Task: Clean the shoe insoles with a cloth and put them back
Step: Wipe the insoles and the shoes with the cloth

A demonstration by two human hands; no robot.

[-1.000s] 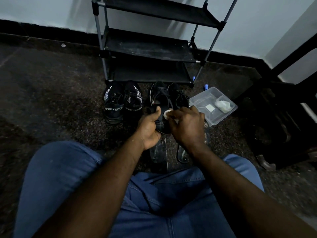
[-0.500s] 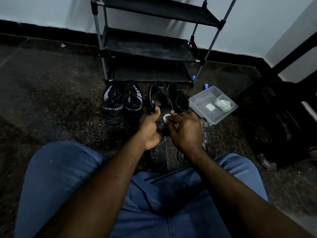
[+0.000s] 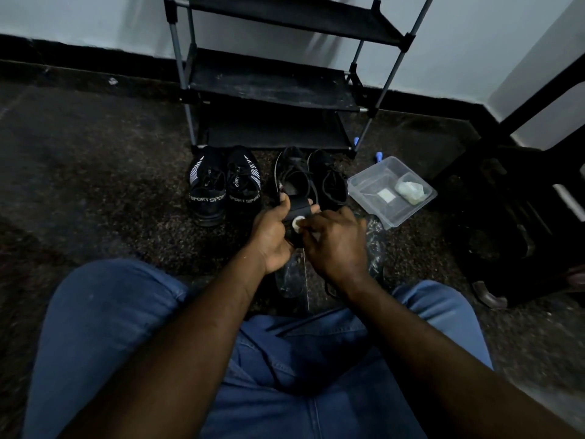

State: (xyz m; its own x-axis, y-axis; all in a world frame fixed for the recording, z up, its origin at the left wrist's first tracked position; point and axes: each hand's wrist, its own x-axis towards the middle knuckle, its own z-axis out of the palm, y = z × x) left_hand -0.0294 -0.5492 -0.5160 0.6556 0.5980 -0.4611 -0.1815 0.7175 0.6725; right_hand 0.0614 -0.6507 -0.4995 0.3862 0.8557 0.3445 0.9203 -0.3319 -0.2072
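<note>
my left hand [image 3: 272, 239] grips the black insole [image 3: 296, 206] in front of the unlaced black shoe [image 3: 292, 180], steadying it so my right hand [image 3: 338, 245], pinching the small white cloth [image 3: 298, 222], can press against it and rub.

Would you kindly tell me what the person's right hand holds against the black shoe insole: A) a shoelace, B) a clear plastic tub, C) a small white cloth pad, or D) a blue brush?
C: the right hand pinches a small white cloth pad against the black shoe insole, which the left hand grips.
</note>
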